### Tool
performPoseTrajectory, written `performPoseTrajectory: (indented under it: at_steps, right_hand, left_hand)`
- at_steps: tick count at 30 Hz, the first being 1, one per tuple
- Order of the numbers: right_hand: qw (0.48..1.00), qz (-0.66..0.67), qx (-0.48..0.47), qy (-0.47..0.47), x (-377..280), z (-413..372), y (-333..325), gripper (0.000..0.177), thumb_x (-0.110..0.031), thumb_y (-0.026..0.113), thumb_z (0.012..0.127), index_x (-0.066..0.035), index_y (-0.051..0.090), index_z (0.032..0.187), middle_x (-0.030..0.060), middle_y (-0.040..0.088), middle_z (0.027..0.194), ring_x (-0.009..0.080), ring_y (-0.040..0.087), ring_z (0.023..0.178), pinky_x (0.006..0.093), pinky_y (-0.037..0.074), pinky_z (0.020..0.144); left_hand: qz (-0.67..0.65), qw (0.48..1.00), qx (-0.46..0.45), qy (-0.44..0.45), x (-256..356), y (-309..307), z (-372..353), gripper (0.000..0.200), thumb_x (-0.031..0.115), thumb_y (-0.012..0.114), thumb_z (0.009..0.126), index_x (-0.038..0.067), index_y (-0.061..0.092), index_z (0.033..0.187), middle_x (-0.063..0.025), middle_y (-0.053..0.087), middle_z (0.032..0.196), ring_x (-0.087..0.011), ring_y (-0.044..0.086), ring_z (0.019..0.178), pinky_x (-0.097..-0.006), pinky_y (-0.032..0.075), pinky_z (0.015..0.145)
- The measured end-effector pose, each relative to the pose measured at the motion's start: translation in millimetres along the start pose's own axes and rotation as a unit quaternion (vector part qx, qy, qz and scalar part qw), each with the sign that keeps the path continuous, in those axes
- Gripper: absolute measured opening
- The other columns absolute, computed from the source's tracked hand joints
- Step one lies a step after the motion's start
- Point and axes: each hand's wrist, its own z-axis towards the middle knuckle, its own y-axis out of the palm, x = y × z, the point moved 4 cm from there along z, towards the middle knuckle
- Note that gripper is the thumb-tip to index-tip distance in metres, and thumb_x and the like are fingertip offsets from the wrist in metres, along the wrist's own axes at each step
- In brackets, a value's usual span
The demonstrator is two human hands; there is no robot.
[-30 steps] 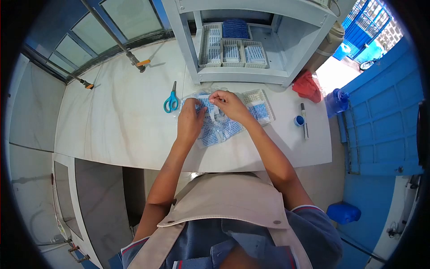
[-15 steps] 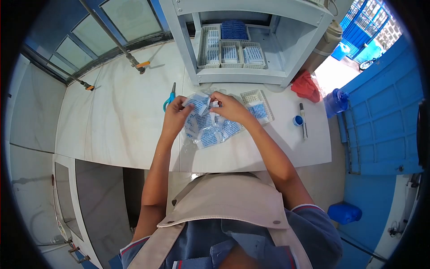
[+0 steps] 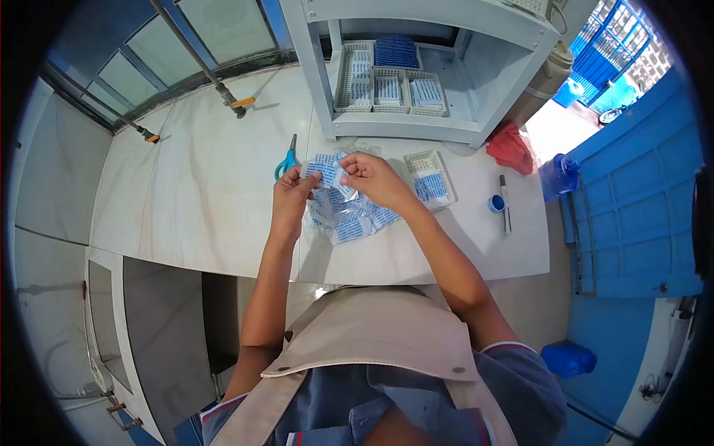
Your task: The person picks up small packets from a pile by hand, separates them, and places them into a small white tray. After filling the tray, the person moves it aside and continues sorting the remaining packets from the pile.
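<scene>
Over a clear plastic bag (image 3: 344, 217) of white packets with blue print, both my hands are raised. My left hand (image 3: 294, 189) pinches a printed packet (image 3: 324, 165) by its left side. On that packet's right edge the fingers of my right hand (image 3: 368, 177) are closed. Just behind my left hand lie teal-handled scissors (image 3: 286, 163). A white basket (image 3: 445, 177) with a few more packets (image 3: 429, 186) stands right of the bag.
At the back is a white shelf (image 3: 401, 132) holding baskets of packets (image 3: 388, 91) and a blue one (image 3: 395, 53). To the right are a marker (image 3: 505, 205), a small blue-topped container (image 3: 495, 203), a red cloth (image 3: 511, 148) and a blue jug (image 3: 559, 177). Pipes with orange-handled valves (image 3: 242, 102) reach over the left side.
The packet now lies flatter and more spread between my hands. My right hand has shifted slightly left, with its fingers drawn together. The whole view has shifted a little.
</scene>
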Motion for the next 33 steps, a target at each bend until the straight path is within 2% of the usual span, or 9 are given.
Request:
performPoseTrajectory:
  at_steps: [7, 13, 21, 22, 24, 25, 26, 28, 33]
  right_hand:
    - [0.979, -0.04, 0.194, 0.038, -3, -33, -19, 0.013, -0.01, 0.058, 0.09, 0.003, 0.059, 0.092, 0.0056, 0.063, 0.085, 0.0074, 0.057, 0.072, 0.0216, 0.046, 0.061]
    - [0.927, 0.285, 0.234, 0.065, -12, -58, -44, 0.019, -0.013, 0.058, 0.09, 0.005, 0.062, 0.085, 0.0045, 0.062, 0.071, 0.008, 0.056, 0.062, 0.0225, 0.044, 0.053]
    - [0.936, -0.097, 0.337, -0.031, 14, -87, -146, 0.017, -0.012, 0.063, 0.084, 0.004, 0.059, 0.077, 0.0091, 0.062, 0.069, 0.009, 0.052, 0.057, 0.0279, 0.042, 0.054]
    - [0.938, -0.171, 0.301, 0.015, 15, -93, -153, 0.015, -0.01, 0.064, 0.081, 0.002, 0.057, 0.084, 0.0152, 0.062, 0.069, 0.0196, 0.058, 0.057, 0.034, 0.045, 0.056]
    - [0.919, -0.275, 0.276, 0.055, 7, -103, -148, 0.019, -0.009, 0.064, 0.081, 0.001, 0.056, 0.095, 0.0136, 0.062, 0.072, 0.022, 0.06, 0.062, 0.0337, 0.046, 0.059]
    - [0.889, -0.375, 0.246, 0.094, 3, -106, -141, 0.026, -0.007, 0.064, 0.082, 0.0, 0.056, 0.106, 0.012, 0.063, 0.075, 0.0244, 0.061, 0.066, 0.0333, 0.047, 0.062]
    - [0.888, -0.376, 0.247, 0.093, 3, -107, -137, 0.026, -0.007, 0.064, 0.082, 0.0, 0.056, 0.106, 0.012, 0.063, 0.075, 0.0244, 0.061, 0.066, 0.0333, 0.047, 0.062]
    - [0.892, -0.363, 0.259, 0.076, 3, -104, -127, 0.031, -0.009, 0.066, 0.077, -0.001, 0.052, 0.103, 0.0209, 0.063, 0.082, 0.0416, 0.06, 0.083, 0.0476, 0.046, 0.072]
    - [0.867, -0.418, 0.271, 0.001, 14, -99, -115, 0.033, -0.008, 0.067, 0.076, -0.003, 0.056, 0.107, 0.0199, 0.058, 0.095, 0.0371, 0.056, 0.094, 0.0434, 0.046, 0.078]
  left_hand:
    - [-0.142, 0.985, -0.047, -0.083, -18, 41, -8, 0.006, 0.009, 0.067, 0.083, 0.007, 0.064, 0.088, 0.0001, 0.063, 0.077, -0.0063, 0.055, 0.068, -0.0208, 0.042, 0.062]
    - [-0.038, 0.998, -0.054, 0.003, -15, 94, -12, 0.012, 0.01, 0.067, 0.084, 0.001, 0.063, 0.09, -0.0019, 0.062, 0.076, -0.0062, 0.053, 0.064, -0.0216, 0.043, 0.059]
    - [0.084, 0.969, -0.22, 0.073, -28, 160, 14, 0.022, 0.008, 0.067, 0.081, 0.0, 0.061, 0.1, -0.0073, 0.065, 0.08, -0.0122, 0.057, 0.066, -0.0264, 0.046, 0.061]
    - [0.084, 0.969, -0.222, 0.073, -31, 163, 19, 0.022, 0.008, 0.067, 0.081, 0.0, 0.061, 0.1, -0.0073, 0.065, 0.08, -0.0122, 0.057, 0.066, -0.0264, 0.046, 0.061]
    - [0.403, 0.853, -0.236, 0.233, -32, 172, 20, 0.028, 0.012, 0.07, 0.076, 0.004, 0.062, 0.101, -0.011, 0.066, 0.085, -0.0229, 0.06, 0.075, -0.035, 0.046, 0.068]
    - [0.403, 0.853, -0.236, 0.233, -31, 174, 20, 0.028, 0.012, 0.07, 0.076, 0.004, 0.062, 0.101, -0.011, 0.066, 0.085, -0.0229, 0.06, 0.075, -0.035, 0.046, 0.068]
    - [0.43, 0.834, -0.25, 0.24, -31, 177, 18, 0.032, 0.015, 0.072, 0.073, 0.007, 0.062, 0.103, -0.0119, 0.065, 0.085, -0.0263, 0.058, 0.08, -0.0379, 0.045, 0.072]
    - [0.458, 0.813, -0.264, 0.246, -36, 179, 18, 0.037, 0.017, 0.073, 0.071, 0.009, 0.062, 0.105, -0.0129, 0.063, 0.085, -0.0296, 0.056, 0.085, -0.0408, 0.045, 0.077]
    - [0.501, 0.778, -0.163, 0.341, -34, 175, 9, 0.044, 0.019, 0.074, 0.069, 0.008, 0.063, 0.11, -0.0087, 0.061, 0.103, -0.0292, 0.05, 0.098, -0.0403, 0.039, 0.085]
